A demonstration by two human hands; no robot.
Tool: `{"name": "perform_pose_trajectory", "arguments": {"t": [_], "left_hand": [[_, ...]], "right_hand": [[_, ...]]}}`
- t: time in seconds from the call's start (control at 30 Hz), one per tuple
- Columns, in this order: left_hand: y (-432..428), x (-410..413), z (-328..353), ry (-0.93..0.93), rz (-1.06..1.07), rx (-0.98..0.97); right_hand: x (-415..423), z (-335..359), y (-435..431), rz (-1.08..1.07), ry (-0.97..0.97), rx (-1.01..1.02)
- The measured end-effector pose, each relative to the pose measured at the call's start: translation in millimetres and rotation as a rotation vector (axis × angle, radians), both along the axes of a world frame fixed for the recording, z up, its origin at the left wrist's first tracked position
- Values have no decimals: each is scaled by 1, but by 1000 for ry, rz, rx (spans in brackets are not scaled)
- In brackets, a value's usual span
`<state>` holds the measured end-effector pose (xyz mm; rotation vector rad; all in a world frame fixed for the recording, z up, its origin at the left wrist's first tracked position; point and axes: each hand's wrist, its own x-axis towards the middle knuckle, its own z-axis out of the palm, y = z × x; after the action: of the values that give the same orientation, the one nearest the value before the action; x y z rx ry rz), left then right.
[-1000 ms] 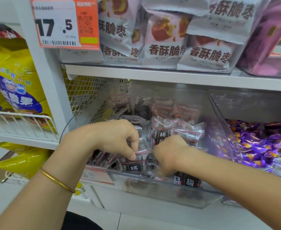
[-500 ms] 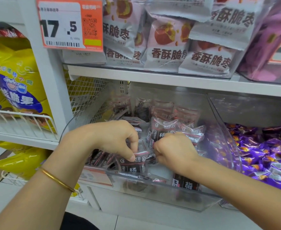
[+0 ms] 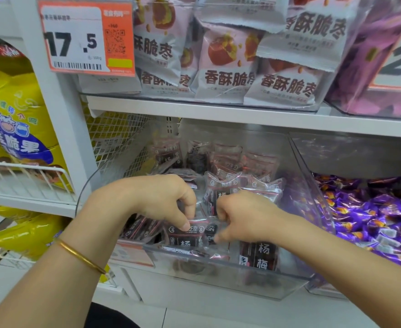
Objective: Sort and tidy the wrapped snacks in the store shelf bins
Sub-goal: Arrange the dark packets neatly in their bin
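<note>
Nearest to you, your left forearm comes in from the lower left with a gold bangle (image 3: 82,256) on the wrist, and your right forearm comes in from the lower right. Both hands are inside the clear bin (image 3: 218,275) on the lower shelf, close together near its front wall.

Your left hand (image 3: 157,200) is curled, thumb pressed on the top edge of a dark packet (image 3: 183,236) that stands upright just behind the front wall; the fingers are bent down behind it, so you are pinching that packet. Your right hand (image 3: 244,216) is closed into a loose fist just beside the left, its fingertips down among the wrappers. I cannot tell which packet it holds, if any.

To the right of your hands another dark packet with white characters (image 3: 259,256) stands against the front wall. To the left, a few more packets (image 3: 138,228) lean in a row. Behind your hands sits a loose heap of clear-and-red packets (image 3: 242,185), and more stand along the back of the bin.

The next bin on the right holds purple wrapped candies (image 3: 372,214). On the left, yellow bags (image 3: 12,119) sit in a white wire rack. On the shelf above are pale pink bags (image 3: 228,67) and an orange price tag (image 3: 86,36) reading 17.5.
</note>
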<state>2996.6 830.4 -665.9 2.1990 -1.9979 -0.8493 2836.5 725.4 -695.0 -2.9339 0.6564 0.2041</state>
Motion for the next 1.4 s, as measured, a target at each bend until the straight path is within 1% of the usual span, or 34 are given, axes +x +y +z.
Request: {"name": "perform_pose_trajectory", "arguments": {"t": [0.07,0.17,0.37,0.5,0.57,0.67,0.73,0.77,0.8,0.83,0.87,0.97,1.03,1.13,1.2,1.4], "left_hand": [[0,1,1,0,-1,4],[1,1,0,-6,-6,4],[1,1,0,-11,-9,-6],[1,1,-1,15,-18,-16],[1,2,-2,21,-29,-17],[0,3,-3,21,-44,-26],[0,3,-3,24,-53,-42],[-1,3,-3,30,-53,-48],[-1,3,-3,35,-52,-54],[-1,3,-2,36,-53,-62],[-1,2,-1,36,-51,-71],[-1,2,0,34,-59,-83],[-1,2,-1,45,-60,-61],[-2,-1,-4,50,-54,-37],[-3,-3,-5,38,-52,-39],[-2,-7,1,37,-55,-50]], "right_hand": [[3,-4,4,55,96,-153],[7,-10,9,124,156,-336],[3,-13,10,180,134,-393],[5,-11,13,199,208,-430],[7,-9,15,222,194,-429],[5,-7,14,258,116,-424],[3,-11,11,284,11,-408],[1,-10,11,265,17,-432],[0,-10,10,233,12,-409],[-1,-9,8,211,-34,-394],[-1,-9,6,190,-120,-399],[-4,1,8,156,-325,-322],[-7,7,4,119,-411,-218],[-8,9,-5,27,-609,93],[-7,11,-12,-37,-708,197],[2,23,-9,-90,-738,113]]}}
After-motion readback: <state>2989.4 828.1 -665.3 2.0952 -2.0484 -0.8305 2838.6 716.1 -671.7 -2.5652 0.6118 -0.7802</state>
